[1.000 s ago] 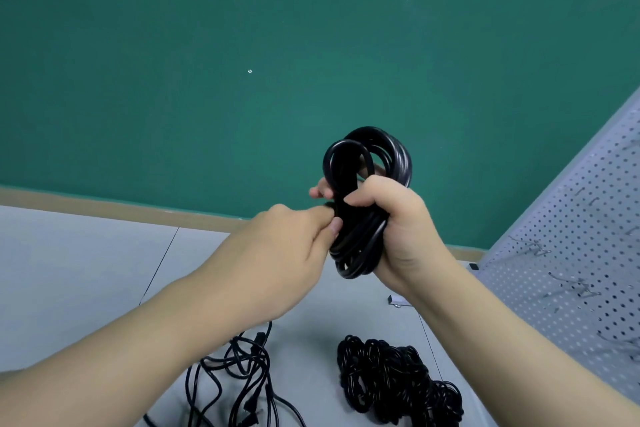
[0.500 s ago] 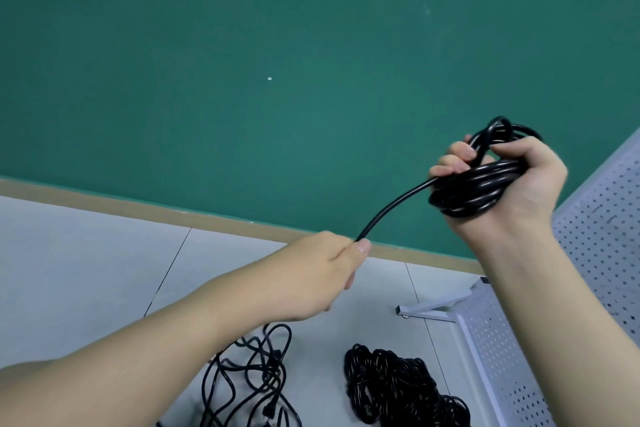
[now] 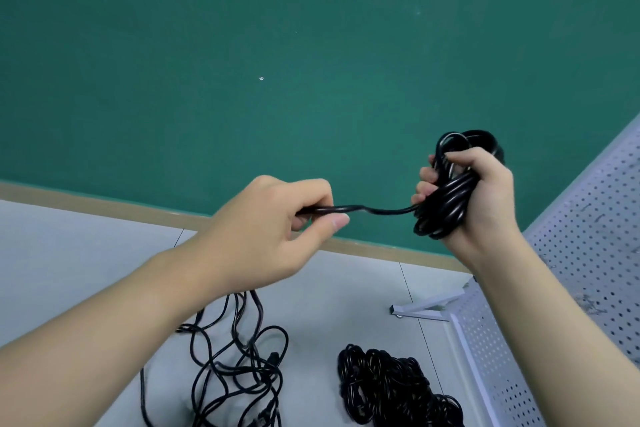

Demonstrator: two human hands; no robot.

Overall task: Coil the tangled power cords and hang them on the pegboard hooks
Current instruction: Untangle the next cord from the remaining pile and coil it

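Right hand (image 3: 485, 198) clamps the black coiled power cord (image 3: 446, 204), held up at three o'clock. Left hand (image 3: 277, 225) pinches its loose tail. Down at six o'clock, a tangled black cord heap (image 3: 235, 364) and a bundled black cord pile (image 3: 391, 388), possibly several cords. White perforated pegboard (image 3: 588, 253) at four.

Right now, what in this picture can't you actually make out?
- Free cord end: hidden inside the left hand, head view; plug or bare end unknown.
- Coiled cord: the right hand covers part, so loops can't be counted.
- Tangled cords and the dense cord bundle: cut off by the bottom edge.
- Pegboard: hooks too small and blurred; right edge crops it.
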